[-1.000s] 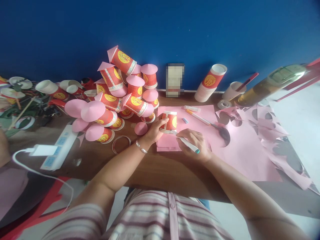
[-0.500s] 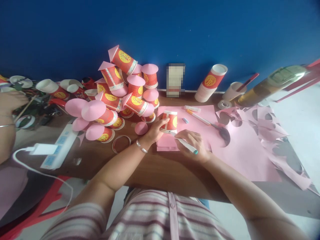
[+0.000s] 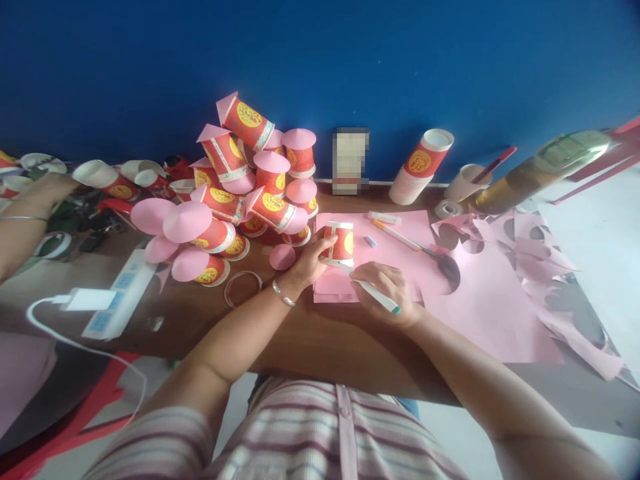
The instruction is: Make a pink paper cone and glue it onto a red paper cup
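Observation:
My left hand (image 3: 312,257) is closed around a red paper cup (image 3: 343,244) with a yellow emblem and a white band. In my right hand (image 3: 384,288) is a white marker (image 3: 376,295) with a green end, its writing end at the cup's lower edge. Whether the tip touches the cup is too small to tell. Below both hands lies pink paper (image 3: 335,287). A small blue-and-white piece (image 3: 371,241), perhaps a marker cap, rests on the paper beside the cup. A glue stick (image 3: 385,218) and an orange-and-white brush (image 3: 397,235) with a dark head lie behind.
Several red cups with pink cone tops (image 3: 273,207) are heaped at left. A cup stack (image 3: 420,167), tape roll (image 3: 449,209) and bottle (image 3: 540,170) stand at back right. Pink offcuts (image 3: 545,267) lie at right. Another person's arm (image 3: 30,220) and a power strip (image 3: 120,297) are at left.
The other person's arm has reached farther in at the left. My right hand and the marker have turned slightly; the cup has shifted a touch left.

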